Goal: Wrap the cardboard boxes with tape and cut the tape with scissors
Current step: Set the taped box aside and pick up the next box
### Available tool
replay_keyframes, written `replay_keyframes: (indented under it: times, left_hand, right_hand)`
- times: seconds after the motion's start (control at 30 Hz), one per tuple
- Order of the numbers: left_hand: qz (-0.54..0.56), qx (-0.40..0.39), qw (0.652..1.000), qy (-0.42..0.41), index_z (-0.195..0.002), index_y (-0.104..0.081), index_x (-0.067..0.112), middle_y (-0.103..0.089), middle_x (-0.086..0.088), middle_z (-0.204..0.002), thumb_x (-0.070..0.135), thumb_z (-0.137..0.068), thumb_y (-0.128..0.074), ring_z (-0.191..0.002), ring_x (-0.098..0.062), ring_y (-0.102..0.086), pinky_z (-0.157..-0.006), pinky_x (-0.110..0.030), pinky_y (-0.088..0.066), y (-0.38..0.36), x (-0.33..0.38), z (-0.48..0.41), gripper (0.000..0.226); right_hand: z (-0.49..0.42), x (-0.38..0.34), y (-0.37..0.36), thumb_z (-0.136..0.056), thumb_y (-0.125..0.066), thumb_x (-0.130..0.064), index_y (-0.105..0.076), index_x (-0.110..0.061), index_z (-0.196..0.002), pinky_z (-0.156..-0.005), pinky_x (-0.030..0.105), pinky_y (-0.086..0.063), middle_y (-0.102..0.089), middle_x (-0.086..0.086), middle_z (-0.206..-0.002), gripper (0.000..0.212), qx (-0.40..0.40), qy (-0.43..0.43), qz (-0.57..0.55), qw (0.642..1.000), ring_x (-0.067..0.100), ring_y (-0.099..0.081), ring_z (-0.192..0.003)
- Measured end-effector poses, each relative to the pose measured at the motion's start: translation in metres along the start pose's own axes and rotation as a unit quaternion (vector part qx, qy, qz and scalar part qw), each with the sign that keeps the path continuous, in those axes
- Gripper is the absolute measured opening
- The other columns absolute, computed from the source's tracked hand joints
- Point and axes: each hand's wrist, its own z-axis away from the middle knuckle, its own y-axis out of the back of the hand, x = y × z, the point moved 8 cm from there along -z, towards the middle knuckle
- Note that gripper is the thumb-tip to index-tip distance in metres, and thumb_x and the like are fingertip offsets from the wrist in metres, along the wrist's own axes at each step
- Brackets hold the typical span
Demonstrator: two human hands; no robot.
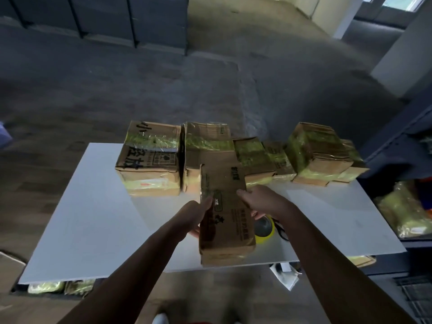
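The long cardboard box [225,213] is held up over the near-middle of the white table [93,218], long axis running away from the person, its near end reaching about to the table's front edge. Left hand [198,217] grips the box's left side, thumb on top, fingers underneath; right hand [261,202] clasps the right side w/ fingers curled under. Both hands closed on the box — neither is free.

Just right of the box, partly hidden under it and the right wrist, a yellow tape roll [265,231] lies flat on the table. Something dark lies beside the roll, too hidden to say what it is.

Along the far edge sits a row of taped boxes [233,155], yellow-green tape round them: a big one w/ black characters [149,164] at the left end, a stacked pair [325,155] at the right end reaching the table's right corner. The held box's far end overlaps the row's middle in view; can't tell if it touches.

Open room: the table's left half is bare from front edge to back, and a bare strip lies front-right. More taped bundles [402,213] sit off the right edge — others show under the front-left edge.
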Motion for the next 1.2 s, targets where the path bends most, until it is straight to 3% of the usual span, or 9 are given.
replay_keyframes:
  times: [0.17, 0.27, 0.37, 0.57, 0.67, 0.83, 1.03, 1.13, 1.2]
  left_hand:
    - [0.089, 0.017, 0.995, 0.032, -0.106, -0.066, -0.002, -0.068, -0.019, -0.103, 0.050, -0.099, -0.040, -0.087, -0.030, -0.067, -0.071, -0.032, -0.054, 0.000, -0.008, -0.001, 0.059]
    - [0.046, 0.161, 0.986, -0.014, -0.121, -0.058, 0.005, -0.064, -0.017, -0.116, 0.037, -0.098, -0.047, -0.103, -0.031, -0.061, -0.088, -0.041, -0.052, 0.024, -0.004, 0.002, 0.041]
    - [-0.058, 0.278, 0.956, -0.076, -0.134, -0.046, 0.010, -0.060, -0.016, -0.122, 0.027, -0.097, -0.049, -0.102, -0.031, -0.061, -0.084, -0.045, -0.054, 0.050, 0.010, 0.018, 0.041]
    - [-0.076, 0.165, 0.983, -0.019, -0.131, -0.050, 0.012, -0.060, -0.011, -0.124, 0.070, -0.084, -0.048, -0.106, -0.031, -0.060, -0.084, -0.039, -0.052, 0.044, -0.002, 0.016, 0.074]
    - [-0.052, 0.141, 0.988, -0.027, -0.114, -0.059, 0.019, -0.064, -0.008, -0.113, 0.067, -0.084, -0.052, -0.091, -0.022, -0.063, -0.071, -0.030, -0.049, 0.050, -0.001, 0.017, 0.057]
    - [-0.051, 0.097, 0.994, 0.002, -0.090, -0.058, 0.028, -0.064, 0.001, -0.090, 0.063, -0.085, -0.055, -0.077, -0.012, -0.062, -0.058, -0.021, -0.044, 0.048, -0.017, 0.013, 0.036]
    - [0.002, 0.073, 0.996, 0.045, -0.107, -0.064, 0.011, -0.065, -0.008, -0.106, 0.051, -0.083, -0.058, -0.097, -0.023, -0.060, -0.077, -0.032, -0.047, 0.059, -0.043, 0.012, 0.046]
    - [0.041, 0.076, 0.995, 0.043, -0.105, -0.066, 0.005, -0.066, -0.011, -0.108, 0.033, -0.096, -0.052, -0.105, -0.027, -0.058, -0.097, -0.043, -0.044, 0.059, -0.057, 0.008, 0.032]
    - [0.059, 0.099, 0.993, 0.040, -0.098, -0.067, 0.003, -0.068, -0.012, -0.102, 0.028, -0.096, -0.052, -0.100, -0.027, -0.061, -0.089, -0.040, -0.047, 0.061, -0.066, 0.005, 0.029]
  right_hand:
    - [-0.003, -0.005, 0.011, -0.092, -0.045, -0.057, -0.064, -0.010, -0.075, -0.050, 0.023, -0.049, -0.069, 0.000, -0.064, 0.054, 0.017, 0.069, -0.014, 0.997, 0.011, -0.069, -0.056]
    - [-0.011, -0.006, -0.002, -0.092, -0.047, -0.059, -0.062, -0.008, -0.101, -0.053, 0.026, -0.053, -0.068, 0.003, -0.086, 0.054, -0.015, 0.060, -0.099, 0.993, 0.014, -0.071, -0.063]
    - [-0.014, -0.005, -0.027, -0.094, -0.050, -0.051, -0.058, -0.014, -0.101, -0.058, 0.030, -0.059, -0.066, 0.001, -0.090, 0.038, -0.063, 0.049, -0.140, 0.987, 0.013, -0.070, -0.062]
    - [-0.021, -0.005, -0.054, -0.090, -0.050, -0.060, -0.066, -0.011, -0.090, -0.070, 0.037, -0.052, -0.056, 0.008, -0.071, 0.051, -0.017, 0.080, -0.020, 0.996, 0.020, -0.059, -0.070]
    - [-0.026, -0.002, -0.049, -0.082, -0.053, -0.070, -0.055, -0.012, -0.068, -0.060, 0.031, -0.043, -0.052, 0.007, -0.060, 0.060, 0.017, 0.053, 0.012, 0.998, 0.018, -0.054, -0.060]
    - [-0.033, -0.006, -0.057, -0.080, -0.053, -0.072, -0.058, -0.009, -0.106, -0.066, 0.028, -0.044, -0.061, 0.009, -0.093, 0.068, 0.033, 0.057, 0.072, 0.995, 0.022, -0.059, -0.083]
    - [-0.032, 0.016, -0.057, -0.074, -0.071, -0.061, -0.037, -0.015, -0.141, -0.097, 0.043, -0.045, -0.051, 0.009, -0.137, 0.089, 0.059, 0.027, -0.031, 0.997, 0.031, -0.050, -0.124]
    - [-0.031, 0.023, -0.068, -0.075, -0.071, -0.060, -0.042, -0.018, -0.131, -0.078, 0.031, -0.042, -0.058, 0.003, -0.121, 0.075, 0.006, -0.004, -0.071, 0.997, 0.025, -0.056, -0.113]
    - [-0.031, 0.023, -0.073, -0.078, -0.069, -0.058, -0.047, -0.019, -0.119, -0.076, 0.032, -0.045, -0.062, 0.001, -0.115, 0.061, -0.003, -0.002, -0.061, 0.998, 0.020, -0.060, -0.101]
